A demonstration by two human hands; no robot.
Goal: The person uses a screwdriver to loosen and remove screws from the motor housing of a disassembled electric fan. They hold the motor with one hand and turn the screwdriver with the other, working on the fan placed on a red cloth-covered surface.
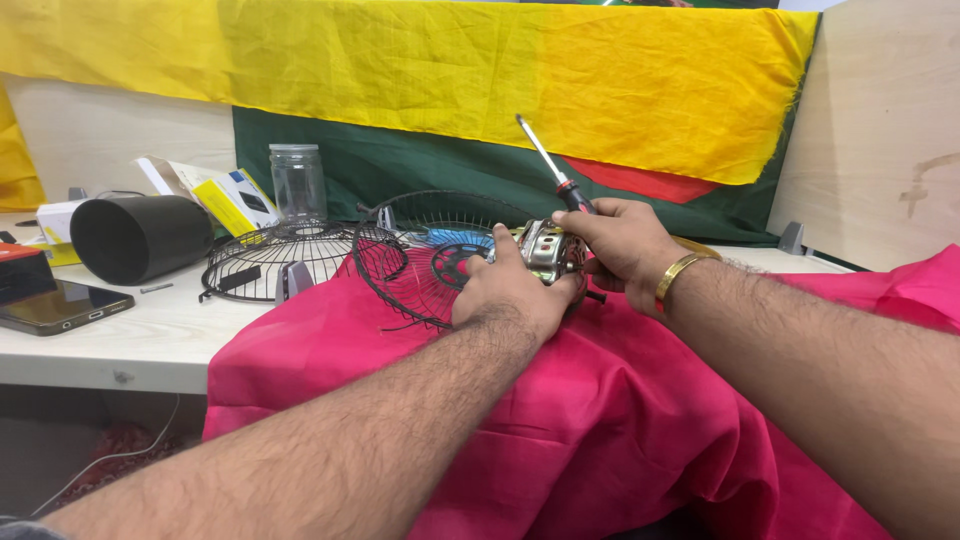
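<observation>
My left hand (512,292) grips a small metal fan motor (548,250) from the near side, over a pink cloth (560,420). My right hand (622,248) holds the motor's right side and also carries a screwdriver (556,170) with a red and black handle, its shaft pointing up and to the left. A gold bangle is on my right wrist. A black wire fan guard (405,265) leans on its edge just left of the motor, with a blue fan part (450,239) behind it.
A second wire guard (268,258) lies flat on the white table (150,330). A clear jar (298,182), a black cylinder (135,238), boxes and a phone (58,305) stand at the left. Yellow and green cloth hangs behind; a wooden panel stands at right.
</observation>
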